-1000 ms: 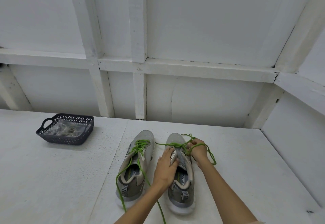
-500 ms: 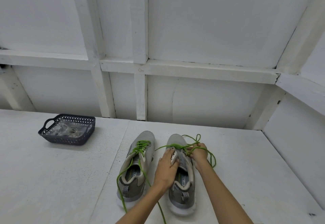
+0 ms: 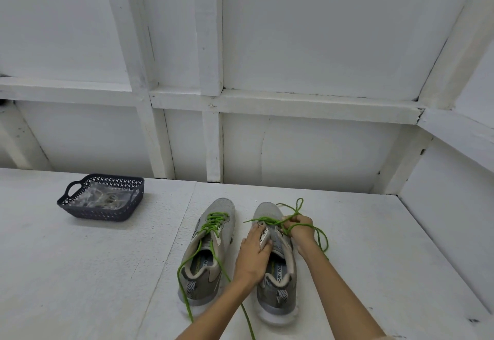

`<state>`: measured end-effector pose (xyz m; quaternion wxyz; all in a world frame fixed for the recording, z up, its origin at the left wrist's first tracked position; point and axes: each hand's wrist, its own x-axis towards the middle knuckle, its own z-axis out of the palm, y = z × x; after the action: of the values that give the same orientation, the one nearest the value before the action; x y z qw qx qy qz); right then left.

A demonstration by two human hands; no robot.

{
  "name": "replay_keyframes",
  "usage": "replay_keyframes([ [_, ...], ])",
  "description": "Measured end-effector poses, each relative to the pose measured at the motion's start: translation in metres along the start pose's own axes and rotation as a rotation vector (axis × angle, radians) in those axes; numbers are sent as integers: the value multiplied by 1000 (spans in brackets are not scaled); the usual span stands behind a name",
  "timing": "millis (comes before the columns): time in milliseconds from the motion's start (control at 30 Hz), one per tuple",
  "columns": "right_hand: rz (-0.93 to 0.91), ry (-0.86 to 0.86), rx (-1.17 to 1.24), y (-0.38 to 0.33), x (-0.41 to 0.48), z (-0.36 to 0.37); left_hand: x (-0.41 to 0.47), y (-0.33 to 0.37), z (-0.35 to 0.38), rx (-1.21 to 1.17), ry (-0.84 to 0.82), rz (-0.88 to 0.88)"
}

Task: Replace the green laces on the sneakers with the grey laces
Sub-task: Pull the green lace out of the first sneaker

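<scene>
Two grey sneakers stand side by side on the white table, toes pointing away from me. The left sneaker (image 3: pixel 207 248) keeps its green lace (image 3: pixel 213 220) threaded, with loose ends trailing toward me. My left hand (image 3: pixel 254 251) holds the left side and tongue of the right sneaker (image 3: pixel 278 273). My right hand (image 3: pixel 300 228) grips a tangle of loose green lace (image 3: pixel 295 207) beside that shoe's eyelets; a loop sticks up past the toe and another hangs right of my wrist. Grey laces in clear wrapping lie in the dark basket (image 3: pixel 77 206).
The basket sits at the far left of the table, well apart from the shoes. White panelled walls with raised battens close the back and right side. A seam runs down the tabletop (image 3: pixel 93 273) just left of the shoes.
My right hand has drawn more green lace out of the right sneaker, and the loop beyond the toe has risen higher. My left hand stays on the shoe.
</scene>
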<state>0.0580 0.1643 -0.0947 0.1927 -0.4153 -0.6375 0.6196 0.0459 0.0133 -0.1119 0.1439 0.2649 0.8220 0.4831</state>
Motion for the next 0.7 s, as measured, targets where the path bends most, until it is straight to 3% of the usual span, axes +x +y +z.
replay_keyframes([
  [100,37,-43,59,-5,4,-3,0,1,0,-11,-4,5],
  [233,79,-11,342,2,2,-6,-1,1,0,-12,-1,-3],
  [300,62,-33,339,6,-1,-7,-1,2,0,-9,5,1],
  [433,4,-105,108,4,2,-9,-1,1,0,-10,6,2],
  [600,97,-13,389,5,1,-8,-3,5,0,-7,0,-4],
  [700,71,-59,348,4,-6,-9,-3,5,-1,-9,5,-9],
])
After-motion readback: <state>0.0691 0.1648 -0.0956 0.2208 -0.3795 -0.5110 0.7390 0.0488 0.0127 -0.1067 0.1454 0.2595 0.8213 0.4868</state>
